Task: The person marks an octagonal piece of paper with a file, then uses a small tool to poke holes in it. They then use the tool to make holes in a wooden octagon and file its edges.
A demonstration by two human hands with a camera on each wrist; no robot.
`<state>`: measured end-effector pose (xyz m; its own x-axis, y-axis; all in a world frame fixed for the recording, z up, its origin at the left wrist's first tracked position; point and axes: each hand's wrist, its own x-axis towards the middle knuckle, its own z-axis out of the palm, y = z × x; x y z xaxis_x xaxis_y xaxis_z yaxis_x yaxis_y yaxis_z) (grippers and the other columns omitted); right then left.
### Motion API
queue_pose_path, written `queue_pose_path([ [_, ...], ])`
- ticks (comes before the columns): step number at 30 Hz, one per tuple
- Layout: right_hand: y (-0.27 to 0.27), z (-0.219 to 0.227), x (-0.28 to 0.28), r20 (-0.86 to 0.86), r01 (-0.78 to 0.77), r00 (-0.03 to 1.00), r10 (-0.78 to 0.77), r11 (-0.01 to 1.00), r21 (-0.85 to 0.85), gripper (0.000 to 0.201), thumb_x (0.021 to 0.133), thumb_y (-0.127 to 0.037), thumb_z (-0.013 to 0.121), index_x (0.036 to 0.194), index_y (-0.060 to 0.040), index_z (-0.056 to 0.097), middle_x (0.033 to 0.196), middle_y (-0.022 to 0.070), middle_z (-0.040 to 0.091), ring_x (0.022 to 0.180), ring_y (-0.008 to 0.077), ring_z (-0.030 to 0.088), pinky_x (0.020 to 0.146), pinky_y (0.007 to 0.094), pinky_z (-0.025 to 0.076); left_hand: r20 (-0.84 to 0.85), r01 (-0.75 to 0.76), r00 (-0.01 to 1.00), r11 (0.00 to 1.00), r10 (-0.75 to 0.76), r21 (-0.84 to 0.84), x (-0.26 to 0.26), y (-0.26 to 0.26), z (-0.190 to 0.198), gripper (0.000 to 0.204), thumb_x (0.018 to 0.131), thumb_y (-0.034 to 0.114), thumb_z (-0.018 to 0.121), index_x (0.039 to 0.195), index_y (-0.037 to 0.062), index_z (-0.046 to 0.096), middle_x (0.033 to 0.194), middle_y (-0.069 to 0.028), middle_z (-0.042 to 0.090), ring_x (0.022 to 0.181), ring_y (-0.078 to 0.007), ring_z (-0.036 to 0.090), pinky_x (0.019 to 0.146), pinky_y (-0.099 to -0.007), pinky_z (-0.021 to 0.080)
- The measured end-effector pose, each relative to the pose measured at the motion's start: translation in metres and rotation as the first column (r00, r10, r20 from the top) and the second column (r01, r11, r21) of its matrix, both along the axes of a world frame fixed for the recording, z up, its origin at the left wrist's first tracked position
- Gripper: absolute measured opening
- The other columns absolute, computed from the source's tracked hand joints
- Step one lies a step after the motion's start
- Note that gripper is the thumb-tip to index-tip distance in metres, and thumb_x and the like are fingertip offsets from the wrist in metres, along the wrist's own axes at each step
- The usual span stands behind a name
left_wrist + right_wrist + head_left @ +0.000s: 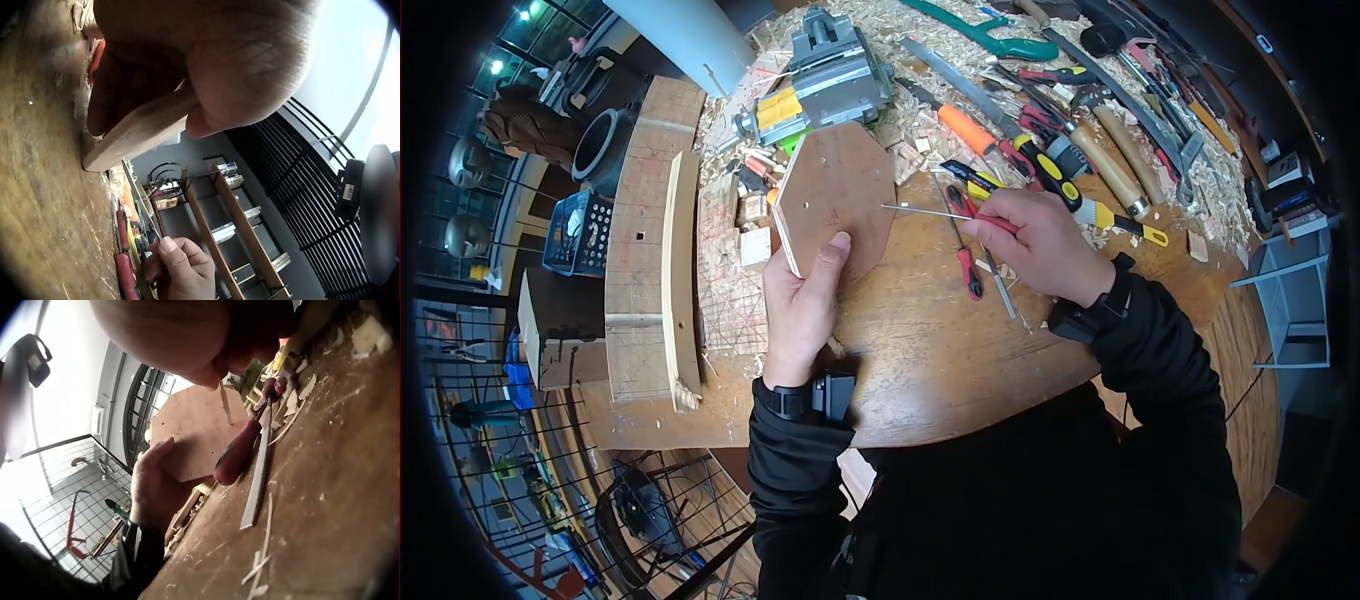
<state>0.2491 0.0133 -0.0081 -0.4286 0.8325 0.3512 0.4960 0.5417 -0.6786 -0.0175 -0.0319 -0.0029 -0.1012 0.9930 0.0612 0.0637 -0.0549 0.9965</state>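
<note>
My left hand [805,300] grips an eight-sided wooden board [840,190] by its near edge, the thumb lying on its face. The board is tilted up and has a few small holes. In the left wrist view its edge [140,134] shows below the palm, close over the table. My right hand [1035,240] pinches a thin metal file [925,211], its handle hidden in the fingers. The file's tip meets the board's face near its right side, also visible as a slim blade [225,406] in the right wrist view. Beneath the right hand lie a red-handled file [969,275] and a flat metal strip [256,494].
A bench vise [835,75] stands at the back amid wood shavings. Hand saws, chisels and other tools crowd the right, among them an orange-handled file [965,130]. Long wooden pieces [682,270] lie along the left. The wooden table's [940,380] front edge is near my body.
</note>
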Motion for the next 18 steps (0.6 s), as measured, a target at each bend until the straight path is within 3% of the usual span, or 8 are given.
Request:
queue_pose_path([
  [12,-0.0006,-0.0001,-0.002,-0.029,0.01,1.0,-0.012,0.997,-0.074,0.021,0.085,-0.018,0.072,0.081,-0.0022,0.059,0.067,0.0144,0.059,0.062,0.0319,0.061,0.057,0.0385,0.045,-0.049,0.027,0.998,1.0,-0.027,0.0,0.0031,-0.0015,0.0035,0.025,0.096,0.016,0.062,0.11,-0.0041,0.065,0.099,-0.005,0.068,0.089,-0.0096,0.059,0.079,-0.0262,0.048],
  [14,-0.0003,-0.006,-0.0041,-0.138,0.028,0.99,-0.041,0.995,-0.095,0.019,0.084,-0.016,0.072,0.084,-0.0027,0.058,0.067,0.014,0.06,0.063,0.0323,0.061,0.057,0.039,0.045,-0.055,0.041,0.998,0.999,-0.04,0.01,0.0037,-0.0017,0.0044,0.025,0.096,0.017,0.062,0.11,-0.0043,0.064,0.099,-0.0052,0.069,0.089,-0.0098,0.058,0.079,-0.0264,0.048],
  [18,0.0002,0.0003,-0.0025,-0.036,0.024,0.999,-0.028,0.994,-0.107,0.018,0.086,-0.016,0.07,0.085,-0.0031,0.057,0.068,0.0133,0.06,0.063,0.0327,0.062,0.057,0.0395,0.045,-0.084,0.046,0.995,0.999,-0.044,0.018,0.0039,-0.0014,0.0029,0.027,0.097,0.018,0.061,0.111,-0.0052,0.064,0.1,-0.0056,0.068,0.09,-0.0103,0.058,0.08,-0.0266,0.048],
])
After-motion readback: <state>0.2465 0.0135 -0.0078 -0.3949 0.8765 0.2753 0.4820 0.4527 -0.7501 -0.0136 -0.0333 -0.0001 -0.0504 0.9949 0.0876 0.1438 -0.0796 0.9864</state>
